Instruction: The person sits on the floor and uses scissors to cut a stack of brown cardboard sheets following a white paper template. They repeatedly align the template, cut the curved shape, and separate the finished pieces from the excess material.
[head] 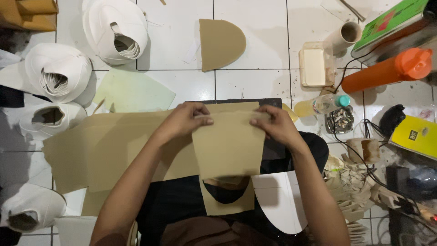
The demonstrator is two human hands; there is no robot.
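A tan cardboard piece [229, 146] is held flat over a dark cutting board [273, 150]. My left hand [184, 120] grips its upper left corner. My right hand [275, 126] pinches its upper right edge. Under it lies a larger tan cardboard sheet [100, 150] spreading to the left, and a scrap with a curved cutout [227, 202] lies just below. A half-round tan cardboard cutout [220, 43] rests on the white tiled floor beyond the hands.
Several stacks of white curved pieces [116, 29] sit at the left. A pale green sheet [132, 93] lies near them. At the right are an orange bottle [387, 73], a small clear bottle [323, 104], a cream box [314, 67], cables and a yellow book [416, 135].
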